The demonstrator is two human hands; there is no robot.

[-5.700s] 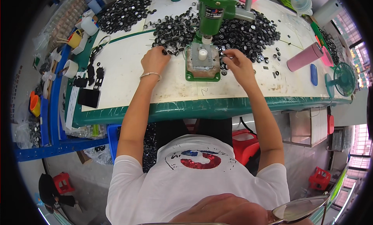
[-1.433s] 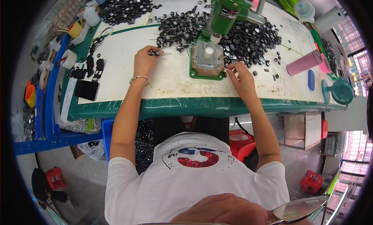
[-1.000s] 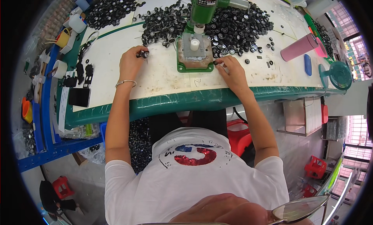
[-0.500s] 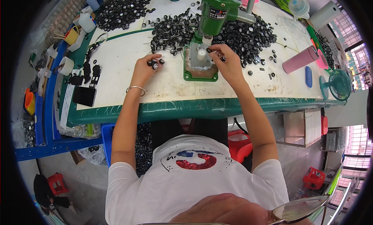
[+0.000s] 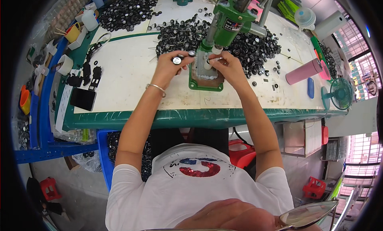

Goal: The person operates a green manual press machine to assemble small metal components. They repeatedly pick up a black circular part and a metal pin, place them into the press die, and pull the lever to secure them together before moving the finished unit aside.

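Note:
My left hand [image 5: 166, 67] is closed round several small black toy wheels [image 5: 176, 61] with silvery hubs, beside the left edge of a green hand press [image 5: 229, 27]. Fingers of my right hand [image 5: 230, 67] pinch a dark piece, apparently another small wheel, at the white post [image 5: 207, 65] on the press base. Under the post lies a grey metal plate [image 5: 202, 73]. The press's white tip [image 5: 217, 50] hangs just above; my right fingers partly hide the post.
Loose black wheels pile up left [image 5: 179, 39] and right of the press, some with thin axles. Another wheel heap [image 5: 127, 13] lies at the far left. A phone [image 5: 83, 99], a pink bottle [image 5: 303, 72] and a teal fan [image 5: 341, 93] stand or lie around the table.
My left hand has moved right, up to the press, with its wheels. My right hand has shifted slightly down and brought its piece to the white post. The view has tilted a little.

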